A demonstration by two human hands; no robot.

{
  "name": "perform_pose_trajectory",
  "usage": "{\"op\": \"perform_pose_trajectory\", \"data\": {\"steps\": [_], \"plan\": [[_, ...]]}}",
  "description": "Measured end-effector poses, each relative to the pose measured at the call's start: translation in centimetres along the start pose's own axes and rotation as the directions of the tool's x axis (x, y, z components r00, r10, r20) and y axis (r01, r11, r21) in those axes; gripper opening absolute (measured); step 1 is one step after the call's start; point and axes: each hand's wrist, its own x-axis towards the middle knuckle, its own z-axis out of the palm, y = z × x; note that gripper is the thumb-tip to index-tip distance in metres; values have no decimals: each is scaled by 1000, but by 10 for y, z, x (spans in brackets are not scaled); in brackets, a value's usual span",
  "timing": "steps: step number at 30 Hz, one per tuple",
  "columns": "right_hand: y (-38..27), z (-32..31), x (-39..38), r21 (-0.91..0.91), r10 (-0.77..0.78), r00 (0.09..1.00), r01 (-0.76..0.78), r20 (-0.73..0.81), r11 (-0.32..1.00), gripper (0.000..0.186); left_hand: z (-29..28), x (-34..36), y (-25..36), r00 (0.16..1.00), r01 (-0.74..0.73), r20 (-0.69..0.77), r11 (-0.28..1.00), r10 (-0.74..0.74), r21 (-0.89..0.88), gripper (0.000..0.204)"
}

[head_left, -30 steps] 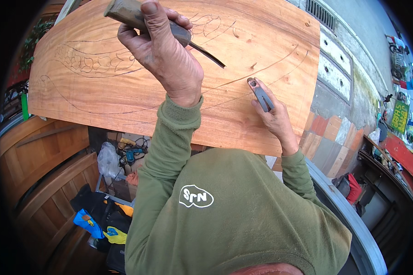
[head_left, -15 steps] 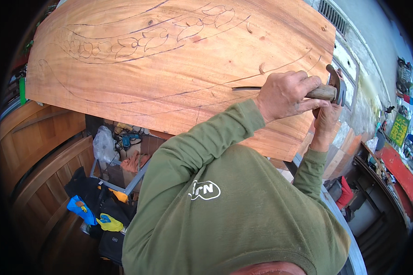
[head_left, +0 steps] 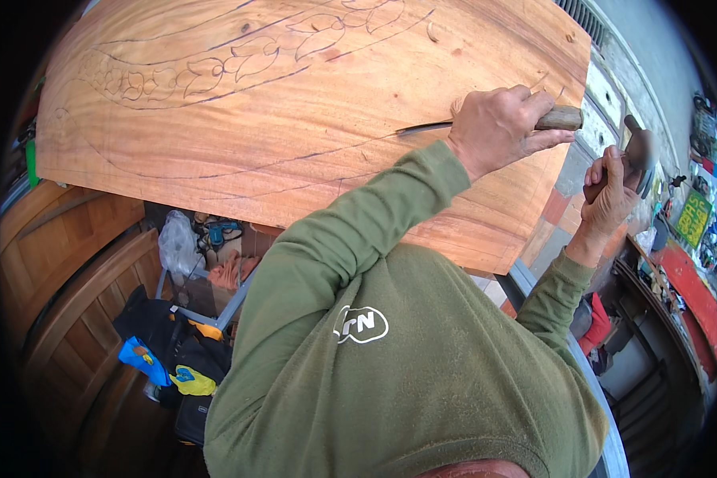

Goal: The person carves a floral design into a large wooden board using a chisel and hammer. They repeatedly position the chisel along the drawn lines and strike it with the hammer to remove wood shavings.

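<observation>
- Slatted wooden furniture (head_left: 80, 231) stands at the left near a clear plastic bag (head_left: 180, 243), while a tiled floor (head_left: 562, 209) shows beyond the panel's right end.
- Broad wooden panel (head_left: 295, 127), reddish brown, fills the upper view; it bears drawn leaf outlines (head_left: 243, 64) and long curved lines, with a curled shaving (head_left: 432, 32) near the top.
- Left hand (head_left: 494, 127): its grip is wrapped snugly round the chisel (head_left: 560, 119), back of the hand upward, one finger stretched along the wooden handle. The dark blade points left over the panel, its tip at a drawn line; whether it touches, I cannot tell.
- Right hand (head_left: 605, 195): its grip is folded around the hammer (head_left: 639, 151), one digit pointing up. The hammer's blurred head is past the panel's right edge, apart from the chisel's handle end.
- Left sleeve (head_left: 350, 223) slants across the body toward the right; the right sleeve (head_left: 558, 295) rises with the forearm angled outward.
</observation>
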Motion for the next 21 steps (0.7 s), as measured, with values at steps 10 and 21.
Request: {"op": "perform_pose_trajectory", "data": {"steps": [10, 21], "plan": [[-33, -16, 34, 149, -203, 978, 195, 42, 969, 22, -7, 9, -2, 997, 83, 18, 991, -82, -105, 51], [-20, -25, 35, 232, -167, 986, 162, 0, 959, 26, -6, 0, -1, 997, 66, 51, 992, -61, -104, 52]]}}
